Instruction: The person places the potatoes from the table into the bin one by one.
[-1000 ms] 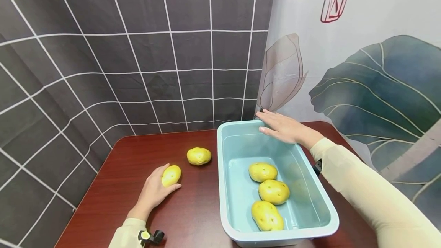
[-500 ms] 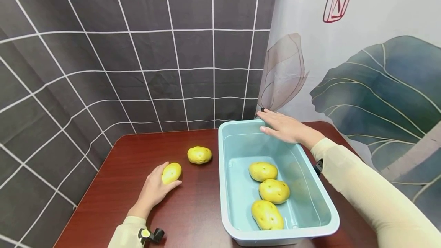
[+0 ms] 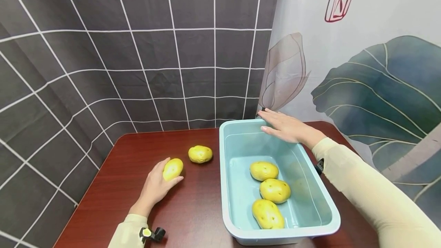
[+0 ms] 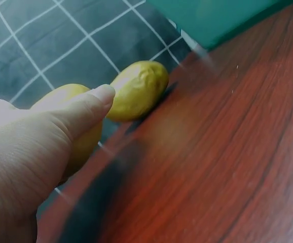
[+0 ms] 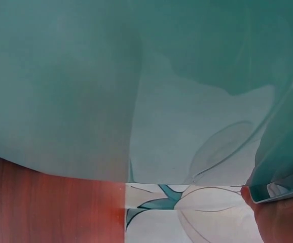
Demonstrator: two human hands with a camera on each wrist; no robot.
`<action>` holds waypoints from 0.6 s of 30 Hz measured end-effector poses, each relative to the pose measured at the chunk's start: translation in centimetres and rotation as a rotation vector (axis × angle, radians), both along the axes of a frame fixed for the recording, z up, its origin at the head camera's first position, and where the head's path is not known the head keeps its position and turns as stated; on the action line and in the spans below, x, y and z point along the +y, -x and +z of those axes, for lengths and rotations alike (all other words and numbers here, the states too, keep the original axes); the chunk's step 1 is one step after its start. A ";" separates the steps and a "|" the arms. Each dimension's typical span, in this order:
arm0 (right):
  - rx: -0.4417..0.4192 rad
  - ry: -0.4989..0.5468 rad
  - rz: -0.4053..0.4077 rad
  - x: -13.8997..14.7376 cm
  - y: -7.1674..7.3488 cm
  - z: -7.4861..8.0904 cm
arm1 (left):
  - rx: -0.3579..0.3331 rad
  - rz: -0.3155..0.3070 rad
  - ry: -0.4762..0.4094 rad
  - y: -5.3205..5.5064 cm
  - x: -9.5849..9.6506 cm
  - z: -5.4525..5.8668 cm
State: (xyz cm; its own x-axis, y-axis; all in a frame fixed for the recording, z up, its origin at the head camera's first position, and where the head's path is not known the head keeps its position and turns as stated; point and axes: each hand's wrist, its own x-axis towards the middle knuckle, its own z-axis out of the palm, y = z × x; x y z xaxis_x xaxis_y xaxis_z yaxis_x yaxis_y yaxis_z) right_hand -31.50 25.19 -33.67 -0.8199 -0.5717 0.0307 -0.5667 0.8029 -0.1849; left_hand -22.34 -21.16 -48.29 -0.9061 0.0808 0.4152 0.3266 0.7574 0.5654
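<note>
In the head view my left hand (image 3: pixel 156 185) grips a yellow potato (image 3: pixel 173 169) between thumb and fingers. The left wrist view shows the thumb lying across this potato, with a dark shadow on the table below. Just beyond it, a second potato (image 3: pixel 200 154) lies on the table, its skin wrinkled in the left wrist view. My right hand (image 3: pixel 287 126) rests with straight fingers on the far right corner of a light blue plastic tub (image 3: pixel 223 186). Inside, three potatoes (image 3: pixel 274 191) lie in a row on the tub's floor.
The dark red wooden table (image 3: pixel 193 209) carries the tub on its right side. Behind it hangs a grey grid-patterned curtain (image 3: pixel 193 49), with a white leaf-printed curtain (image 3: pixel 310 49) at the right.
My left hand has moved slightly forward with the potato in its grip. The right hand stays on the tub's corner. The head view has shifted a little.
</note>
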 end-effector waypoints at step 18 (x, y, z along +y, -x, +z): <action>-0.003 0.004 0.001 0.1 0.1 0.0 | 0.122 -0.094 -0.002 -1.2 2.4 3.7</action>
State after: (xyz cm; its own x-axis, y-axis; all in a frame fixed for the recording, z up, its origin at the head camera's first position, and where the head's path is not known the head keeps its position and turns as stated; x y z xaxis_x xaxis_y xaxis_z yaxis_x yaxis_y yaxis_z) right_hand -31.63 25.28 -33.66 -0.8196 -0.5721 0.0302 -0.5667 0.8017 -0.1900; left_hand -21.14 -18.77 -44.56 -0.8372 0.1621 0.5223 0.4627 0.7191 0.5185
